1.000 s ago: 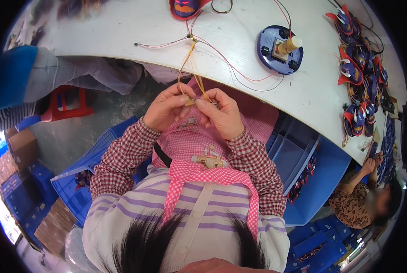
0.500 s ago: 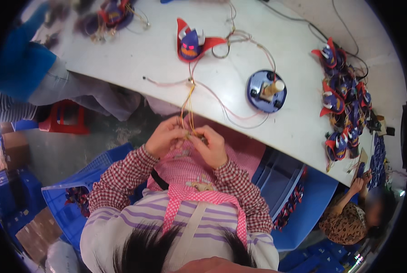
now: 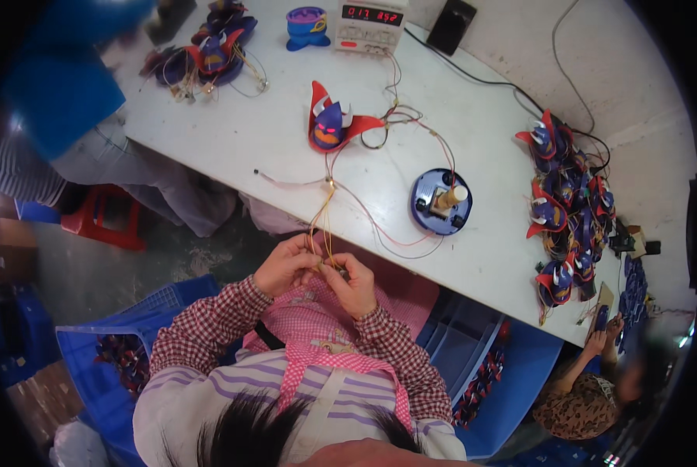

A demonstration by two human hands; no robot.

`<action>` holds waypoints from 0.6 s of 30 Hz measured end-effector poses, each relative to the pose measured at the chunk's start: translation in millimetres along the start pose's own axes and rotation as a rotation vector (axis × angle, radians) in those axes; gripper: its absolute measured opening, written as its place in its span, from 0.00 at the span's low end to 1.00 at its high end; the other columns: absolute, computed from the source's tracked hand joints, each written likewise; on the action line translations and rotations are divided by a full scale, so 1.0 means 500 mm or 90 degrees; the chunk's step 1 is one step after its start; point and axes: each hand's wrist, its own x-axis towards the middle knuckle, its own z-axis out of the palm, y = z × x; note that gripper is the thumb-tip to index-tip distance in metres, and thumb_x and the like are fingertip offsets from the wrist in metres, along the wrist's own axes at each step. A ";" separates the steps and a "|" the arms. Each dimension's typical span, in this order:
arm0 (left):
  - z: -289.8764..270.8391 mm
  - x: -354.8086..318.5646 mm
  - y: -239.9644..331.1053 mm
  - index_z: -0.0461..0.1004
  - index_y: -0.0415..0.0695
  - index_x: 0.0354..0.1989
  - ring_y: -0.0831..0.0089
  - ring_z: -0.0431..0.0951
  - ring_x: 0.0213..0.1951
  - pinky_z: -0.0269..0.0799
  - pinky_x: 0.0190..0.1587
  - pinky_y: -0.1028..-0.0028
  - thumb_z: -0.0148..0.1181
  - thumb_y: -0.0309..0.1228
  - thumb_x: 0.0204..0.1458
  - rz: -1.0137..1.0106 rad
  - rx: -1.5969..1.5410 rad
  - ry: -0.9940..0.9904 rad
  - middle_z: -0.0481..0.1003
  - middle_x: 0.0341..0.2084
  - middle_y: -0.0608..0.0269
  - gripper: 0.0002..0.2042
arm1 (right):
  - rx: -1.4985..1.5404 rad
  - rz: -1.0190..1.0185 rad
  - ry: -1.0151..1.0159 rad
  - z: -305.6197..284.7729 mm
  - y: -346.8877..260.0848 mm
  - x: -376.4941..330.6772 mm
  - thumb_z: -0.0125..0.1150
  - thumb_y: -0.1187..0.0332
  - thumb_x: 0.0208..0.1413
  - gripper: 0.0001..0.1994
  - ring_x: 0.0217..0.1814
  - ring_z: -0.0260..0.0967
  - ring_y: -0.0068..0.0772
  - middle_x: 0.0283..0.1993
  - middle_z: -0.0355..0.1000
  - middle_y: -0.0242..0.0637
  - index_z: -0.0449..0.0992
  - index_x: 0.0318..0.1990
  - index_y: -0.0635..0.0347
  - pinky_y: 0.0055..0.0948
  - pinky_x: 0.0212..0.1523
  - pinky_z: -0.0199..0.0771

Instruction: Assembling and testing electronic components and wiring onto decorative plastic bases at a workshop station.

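Both hands are in front of my apron at the table's near edge. My left hand [image 3: 286, 265] is pinched closed on thin yellow wires [image 3: 323, 220]. Fingertips of my right hand [image 3: 352, 285] meet it, closed on the same wires; what sits at the wire ends is too small to make out. The wires lead up to a purple toy head [image 3: 329, 134] with a red collar, pale horns and glowing red eyes, standing on the table. Pink and grey wires also run toward a round blue base [image 3: 424, 212] with a pale upright post [image 3: 455, 194].
A power supply [image 3: 369, 37] with a lit display stands on the white table [image 3: 247, 128], beside a blue-and-purple pot [image 3: 307, 29]. Toy heads pile up at right [image 3: 563, 206] and far left [image 3: 214, 54]. Blue bins [image 3: 84, 366] flank me. A co-worker's hands [image 3: 604, 336] show at right.
My view has tilted up, so the power supply and pot now show, and the table things sit lower in the picture. Both hands stay together on the yellow wires.
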 end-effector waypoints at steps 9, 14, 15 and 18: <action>-0.001 -0.001 -0.005 0.67 0.41 0.35 0.82 0.65 0.15 0.61 0.17 0.88 0.54 0.20 0.50 0.001 -0.005 -0.003 0.71 0.24 0.63 0.06 | -0.020 0.007 0.008 0.006 0.008 -0.004 0.59 0.77 0.51 0.05 0.26 0.63 0.21 0.28 0.71 0.33 0.73 0.36 0.66 0.17 0.27 0.64; 0.001 0.001 -0.007 0.67 0.42 0.35 0.82 0.65 0.15 0.62 0.17 0.87 0.54 0.20 0.50 0.019 -0.013 0.002 0.71 0.23 0.63 0.06 | -0.035 0.014 0.011 0.008 0.001 -0.001 0.60 0.76 0.51 0.05 0.26 0.63 0.22 0.28 0.71 0.32 0.73 0.35 0.66 0.18 0.28 0.64; -0.002 0.004 -0.009 0.66 0.42 0.35 0.82 0.65 0.15 0.62 0.17 0.87 0.54 0.20 0.50 0.021 -0.014 -0.003 0.71 0.23 0.63 0.06 | -0.035 0.010 0.015 0.008 0.002 0.000 0.60 0.76 0.51 0.05 0.26 0.63 0.22 0.28 0.71 0.32 0.73 0.35 0.66 0.18 0.28 0.64; -0.007 0.009 -0.017 0.66 0.42 0.35 0.82 0.65 0.15 0.62 0.17 0.87 0.53 0.20 0.50 0.031 -0.015 -0.018 0.71 0.23 0.63 0.06 | -0.037 -0.003 0.028 0.009 0.003 0.000 0.60 0.76 0.50 0.05 0.26 0.63 0.22 0.29 0.71 0.32 0.73 0.35 0.65 0.18 0.28 0.65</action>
